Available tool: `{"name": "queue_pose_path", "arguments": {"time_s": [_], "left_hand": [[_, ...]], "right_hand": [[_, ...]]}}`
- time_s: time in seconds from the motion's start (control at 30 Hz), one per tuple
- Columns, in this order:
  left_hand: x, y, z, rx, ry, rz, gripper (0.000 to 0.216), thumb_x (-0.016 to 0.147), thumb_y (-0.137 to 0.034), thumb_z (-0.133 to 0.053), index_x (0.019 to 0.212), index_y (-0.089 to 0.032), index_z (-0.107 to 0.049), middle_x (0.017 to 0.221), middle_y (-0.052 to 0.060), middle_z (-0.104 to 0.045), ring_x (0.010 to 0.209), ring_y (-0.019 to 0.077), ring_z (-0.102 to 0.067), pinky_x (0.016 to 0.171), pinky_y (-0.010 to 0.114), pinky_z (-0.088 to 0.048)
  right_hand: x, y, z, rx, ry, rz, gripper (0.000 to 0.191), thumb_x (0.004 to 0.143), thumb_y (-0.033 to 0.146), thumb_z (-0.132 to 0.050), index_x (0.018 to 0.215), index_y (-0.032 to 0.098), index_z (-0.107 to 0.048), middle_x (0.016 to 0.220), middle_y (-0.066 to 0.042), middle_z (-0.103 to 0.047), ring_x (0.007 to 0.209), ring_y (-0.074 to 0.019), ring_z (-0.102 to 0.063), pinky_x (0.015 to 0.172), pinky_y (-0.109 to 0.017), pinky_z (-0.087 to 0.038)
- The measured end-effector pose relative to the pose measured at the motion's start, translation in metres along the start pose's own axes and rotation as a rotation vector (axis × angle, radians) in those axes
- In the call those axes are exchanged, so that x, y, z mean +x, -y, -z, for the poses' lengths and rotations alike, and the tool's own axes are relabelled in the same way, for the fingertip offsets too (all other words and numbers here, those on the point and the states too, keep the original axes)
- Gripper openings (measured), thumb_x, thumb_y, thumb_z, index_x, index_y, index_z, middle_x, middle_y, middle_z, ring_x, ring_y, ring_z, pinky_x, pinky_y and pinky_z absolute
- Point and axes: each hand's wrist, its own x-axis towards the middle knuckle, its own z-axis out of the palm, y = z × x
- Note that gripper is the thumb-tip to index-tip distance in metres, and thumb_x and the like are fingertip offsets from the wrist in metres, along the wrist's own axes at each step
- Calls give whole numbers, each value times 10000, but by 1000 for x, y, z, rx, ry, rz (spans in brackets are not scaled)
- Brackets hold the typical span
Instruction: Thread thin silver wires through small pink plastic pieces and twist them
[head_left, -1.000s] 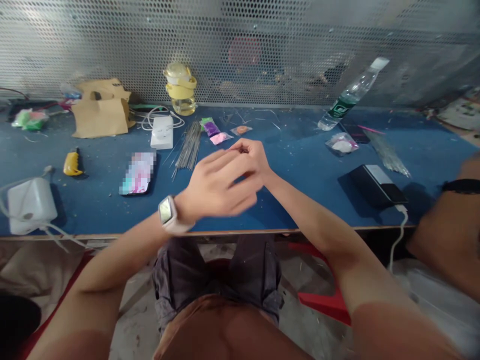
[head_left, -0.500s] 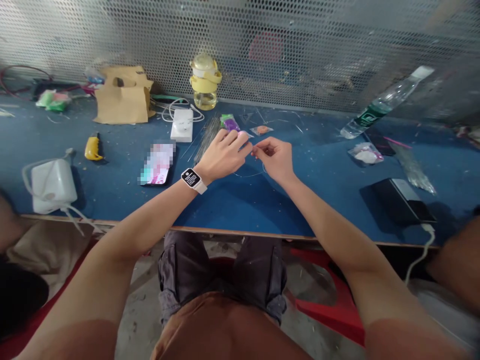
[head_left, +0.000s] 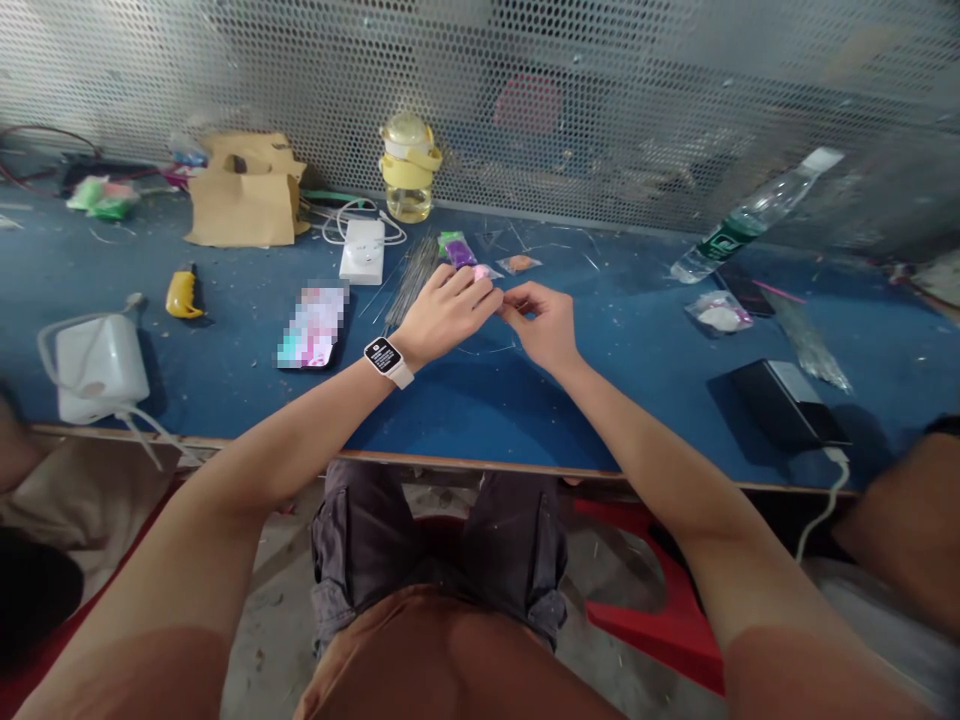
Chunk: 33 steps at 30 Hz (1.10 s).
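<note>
My left hand [head_left: 444, 312], with a smartwatch on its wrist, hovers over the blue tabletop [head_left: 465, 400] with its fingers pinched together. My right hand [head_left: 541, 322] meets it fingertip to fingertip, also pinched. A thin clear thread [head_left: 487, 350] curves down from between them onto the table. Just beyond the fingers lie small bags of pink [head_left: 484, 271], purple [head_left: 457, 248] and orange [head_left: 519, 264] beads. A bundle of thin metal wires [head_left: 411, 282] lies to the left of my left hand.
A phone [head_left: 312, 328], white charger [head_left: 363, 250], yellow bottle [head_left: 409, 178], cardboard bag [head_left: 244, 195], yellow cutter [head_left: 182, 294] and white power adapter [head_left: 97, 365] lie left. A plastic bottle [head_left: 750, 220], black box [head_left: 787, 402] and bead bag [head_left: 718, 314] lie right. Another person's arm [head_left: 900, 520] is at the right edge.
My hands moved forward from near the table edge to the middle of the table and now meet at the fingertips; my left wrist turned so the watch face shows.
</note>
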Motion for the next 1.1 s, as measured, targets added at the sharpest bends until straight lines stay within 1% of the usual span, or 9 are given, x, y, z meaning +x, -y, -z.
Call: {"name": "queue_pose_path", "arguments": {"time_s": [0.23, 0.33, 0.4, 0.53, 0.63, 0.7, 0.87, 0.97, 1.1], "left_hand": [[0, 3, -3, 49, -36, -33, 387, 1224, -144, -416, 1039, -184, -754, 1010, 121, -769, 1002, 286, -698, 860, 454, -495], [0, 1, -3, 47, -24, -32, 373, 1215, -129, -436, 1040, -185, -760, 1012, 123, -770, 1004, 289, -697, 848, 447, -487], [0, 0, -3, 27, -3, -5, 344, 1213, -135, -458, 1071, -187, -767, 1037, 129, -780, 1031, 295, -704, 857, 446, -495], [-1, 3, -4, -18, 25, 71, 282, 1230, -264, -530, 1114, -179, -773, 1032, 138, -798, 1027, 302, -716, 856, 434, -519], [-2, 7, -4, -42, 39, 80, 339, 1235, -354, -547, 1067, -174, -779, 982, 132, -807, 999, 297, -722, 835, 422, -531], [-2, 9, -2, -76, 53, 82, 367, 1237, -361, -543, 1038, -170, -786, 980, 131, -816, 991, 285, -723, 833, 413, -542], [-1, 5, 4, -165, 75, 108, 354, 1225, -319, -538, 1026, -181, -796, 981, 129, -816, 968, 270, -715, 827, 408, -561], [-1, 2, 8, -167, 43, 99, 398, 1237, -308, -478, 1014, -187, -785, 966, 128, -799, 955, 264, -716, 825, 404, -563], [0, 1, 10, -166, 42, 78, 428, 1237, -293, -442, 958, -203, -753, 952, 125, -779, 921, 264, -701, 789, 407, -543]], "right_hand": [[4, -9, 4, -30, 91, 14, 348, 1014, 599, -816, 982, 264, -908, 948, -45, -902, 857, -236, -815, 779, -382, -630], [5, -12, 5, -58, 146, -4, 405, 1047, 633, -759, 1028, 261, -917, 996, -58, -916, 894, -251, -830, 805, -391, -639], [5, -12, 4, -77, 144, -6, 420, 1060, 643, -744, 1009, 258, -907, 983, -60, -913, 891, -251, -826, 831, -398, -652], [2, -7, 3, -87, 97, 51, 387, 1091, 593, -721, 984, 255, -876, 1000, -67, -903, 930, -252, -825, 920, -415, -673], [1, -3, 2, -62, 106, 75, 415, 1118, 611, -677, 1012, 256, -865, 1023, -72, -897, 928, -248, -825, 902, -409, -665], [0, 1, 2, -40, 126, 77, 469, 1128, 663, -644, 1012, 265, -862, 1011, -69, -892, 923, -247, -825, 892, -404, -655], [0, 6, 3, 13, 114, -13, 621, 1038, 855, -666, 951, 270, -857, 940, -64, -884, 885, -251, -818, 904, -421, -664], [2, 6, 4, 59, 86, -74, 671, 952, 919, -728, 920, 262, -858, 860, -57, -866, 810, -237, -798, 833, -406, -653], [3, 6, 3, 99, 107, -115, 704, 899, 955, -754, 820, 260, -833, 770, -44, -825, 738, -215, -752, 762, -388, -608]]}}
